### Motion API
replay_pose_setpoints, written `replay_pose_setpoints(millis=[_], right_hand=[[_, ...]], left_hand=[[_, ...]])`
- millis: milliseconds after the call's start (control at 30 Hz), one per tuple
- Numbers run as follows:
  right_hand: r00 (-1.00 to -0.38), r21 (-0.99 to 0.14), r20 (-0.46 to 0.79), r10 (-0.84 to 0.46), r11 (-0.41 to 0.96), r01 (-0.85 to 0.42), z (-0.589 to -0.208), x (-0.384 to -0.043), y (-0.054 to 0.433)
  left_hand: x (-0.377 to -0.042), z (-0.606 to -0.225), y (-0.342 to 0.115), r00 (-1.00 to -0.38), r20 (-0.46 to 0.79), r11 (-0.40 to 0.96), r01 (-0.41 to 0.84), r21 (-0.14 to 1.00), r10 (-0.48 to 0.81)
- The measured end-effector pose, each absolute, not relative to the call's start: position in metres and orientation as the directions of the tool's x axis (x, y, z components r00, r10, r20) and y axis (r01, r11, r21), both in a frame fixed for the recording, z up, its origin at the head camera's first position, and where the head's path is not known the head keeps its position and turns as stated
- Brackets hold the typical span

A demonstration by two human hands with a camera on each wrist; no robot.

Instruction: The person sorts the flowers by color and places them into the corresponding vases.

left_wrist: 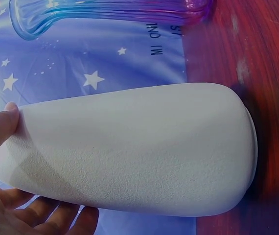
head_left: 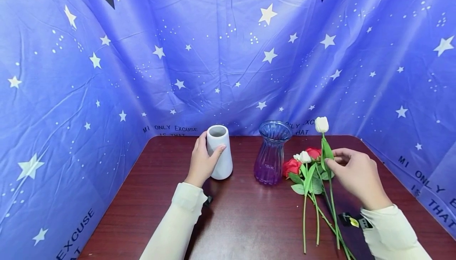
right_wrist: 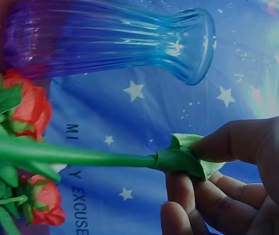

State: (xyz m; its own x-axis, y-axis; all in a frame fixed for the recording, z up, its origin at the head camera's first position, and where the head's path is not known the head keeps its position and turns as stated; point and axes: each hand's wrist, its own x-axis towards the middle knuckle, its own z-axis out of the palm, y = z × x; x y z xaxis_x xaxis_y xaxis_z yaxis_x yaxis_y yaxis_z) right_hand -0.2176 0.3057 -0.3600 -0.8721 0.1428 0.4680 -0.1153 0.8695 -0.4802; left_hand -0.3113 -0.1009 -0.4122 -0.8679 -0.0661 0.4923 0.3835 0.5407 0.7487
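My left hand (head_left: 202, 160) grips the upper part of a white tapered vase (head_left: 222, 163), thumb on one side and fingers on the other. In the left wrist view the vase (left_wrist: 139, 152) stands upright on the table. With thumb and fingers, my right hand (head_left: 360, 175) pinches a white artificial tulip (head_left: 322, 124) at its leaf and stem. The right wrist view shows the tulip's green stem (right_wrist: 90, 157) running out from the fingertips; its bloom is hidden there. Whether the stem's lower end touches the table I cannot tell.
Between the hands stands a ribbed blue-to-purple glass vase (head_left: 271, 157). Right of it lie red roses (head_left: 292, 167) and another white tulip (head_left: 304, 157), their stems toward the front. Dark red wood table (head_left: 235, 220); blue star-printed cloth (head_left: 221, 62) encloses it behind and at the sides.
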Motion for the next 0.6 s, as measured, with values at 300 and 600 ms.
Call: replay_pose_setpoints(millis=[300, 600], right_hand=[[-0.851, -0.506, 0.509, 0.133, 0.846, -0.169, -0.349, -0.220, 0.292], [-0.817, -0.513, 0.560, 0.137, 0.831, -0.212, -0.341, -0.224, 0.280]], left_hand=[[-0.310, -0.411, -0.102, -0.874, 0.484, 0.535, 0.388, 0.751, -0.044], [-0.311, -0.410, -0.103, -0.885, 0.464, 0.536, 0.372, 0.758, -0.042]])
